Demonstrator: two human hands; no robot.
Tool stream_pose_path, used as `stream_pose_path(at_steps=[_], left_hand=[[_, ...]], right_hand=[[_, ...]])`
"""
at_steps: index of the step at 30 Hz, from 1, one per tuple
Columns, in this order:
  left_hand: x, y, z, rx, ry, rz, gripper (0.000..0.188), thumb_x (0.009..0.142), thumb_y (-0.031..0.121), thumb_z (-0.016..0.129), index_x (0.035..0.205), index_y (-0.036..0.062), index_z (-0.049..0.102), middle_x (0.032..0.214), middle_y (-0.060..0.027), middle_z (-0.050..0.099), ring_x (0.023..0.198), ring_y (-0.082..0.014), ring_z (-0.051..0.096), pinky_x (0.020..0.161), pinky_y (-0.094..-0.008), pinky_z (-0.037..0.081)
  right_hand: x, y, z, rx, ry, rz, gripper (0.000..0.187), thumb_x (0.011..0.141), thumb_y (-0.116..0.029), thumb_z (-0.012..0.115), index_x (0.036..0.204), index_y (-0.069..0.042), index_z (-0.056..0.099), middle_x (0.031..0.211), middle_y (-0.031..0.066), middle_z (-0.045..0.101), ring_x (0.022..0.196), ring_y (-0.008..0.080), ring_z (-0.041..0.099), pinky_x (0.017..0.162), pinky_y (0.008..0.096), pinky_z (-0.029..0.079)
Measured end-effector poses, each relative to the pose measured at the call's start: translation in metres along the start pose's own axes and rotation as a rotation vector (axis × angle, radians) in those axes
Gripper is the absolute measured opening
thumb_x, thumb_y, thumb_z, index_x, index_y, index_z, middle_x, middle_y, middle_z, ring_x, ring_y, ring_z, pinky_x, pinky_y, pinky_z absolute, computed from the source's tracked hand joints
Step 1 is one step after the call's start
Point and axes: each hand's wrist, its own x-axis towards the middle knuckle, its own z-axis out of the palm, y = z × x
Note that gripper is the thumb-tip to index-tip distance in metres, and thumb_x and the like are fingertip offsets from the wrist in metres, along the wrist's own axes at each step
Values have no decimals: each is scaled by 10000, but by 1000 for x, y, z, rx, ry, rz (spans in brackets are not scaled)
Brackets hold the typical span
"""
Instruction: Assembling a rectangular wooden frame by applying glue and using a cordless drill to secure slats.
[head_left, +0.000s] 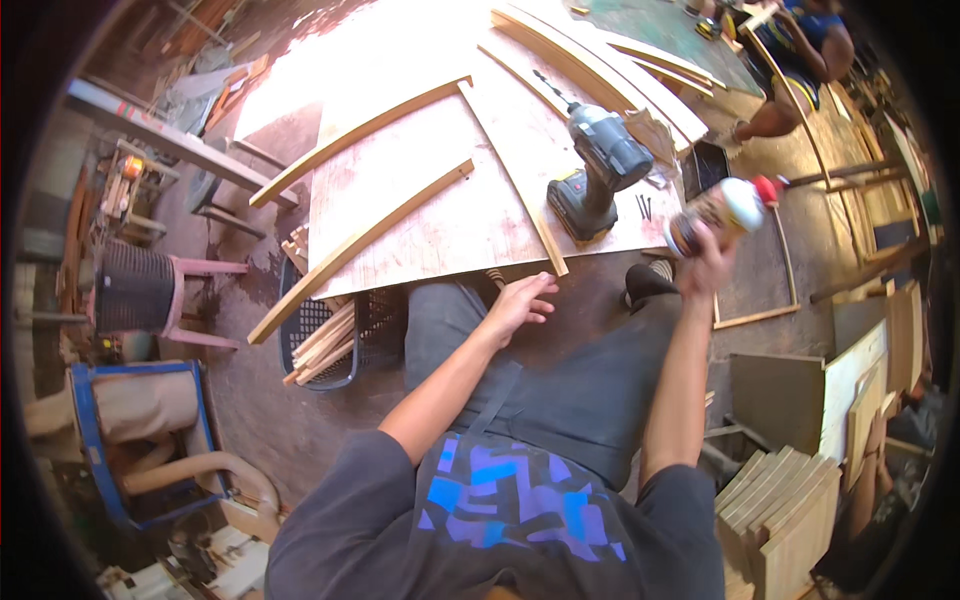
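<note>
My right hand [706, 262] is wrapped round a bottle [738, 208] with a red cap, raised off the right edge of the worktable [440, 235]; motion blurs it. My left hand [520, 308] hovers above my lap by the table's near edge, fingers apart and holding nothing. Just beyond its fingertips is the near end of a straight wooden strip [512, 178]. Two slightly curved wooden pieces, one farther [360, 137] and one nearer [365, 249], lie to the strip's left, jutting past the table's left side. A cordless drill [608, 150] stands right of the strip, beside a few dark screws [644, 206].
Long curved boards [600, 70] lie at the table's far right. Below its left corner, a dark basket [356, 370] holds wooden sticks. A pink-legged stool [175, 295] is at left, stacked wooden panels [785, 510] at lower right. Another person [825, 45] works at far right.
</note>
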Motion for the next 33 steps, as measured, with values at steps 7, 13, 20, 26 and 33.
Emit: stream_pose_path(at_steps=[7,13,20,26,33], left_hand=[[27,10,18,-275,-17,-77,387,987,499,618,1106,132,648,1065,12,689,913,-69,616,805,-284,497],[26,31,25,-318,-69,83,328,948,474,682,987,154,623,966,7,653,881,-102,638,769,-284,506],[42,53,35,-461,-52,98,344,926,452,706,1032,141,604,993,-26,646,885,-163,650,776,-329,537],[41,69,26,-297,-103,159,396,941,456,654,1185,145,664,1010,-39,681,964,-161,633,840,-342,503],[30,92,6,-216,-234,143,376,966,409,633,1187,110,694,1033,-43,699,914,-144,672,844,-303,537]], right_hand=[[-87,-132,-36,309,-500,700,867,761,-326,782,1448,21,384,1263,210,591,1104,392,628,933,551,540],[-108,-219,-30,-152,-318,132,955,643,-335,776,1435,44,401,1312,197,526,1231,326,547,1051,432,445],[-97,-299,-28,-7,194,-769,942,813,-478,710,1444,120,347,1406,307,453,1335,443,459,1148,569,357],[-109,-235,10,520,-340,-79,894,798,-554,768,1369,52,442,1258,255,567,1198,410,556,1036,601,460],[-111,-231,31,492,-11,-276,780,844,-520,748,1395,-29,495,1295,289,589,1220,461,569,1103,622,417]])
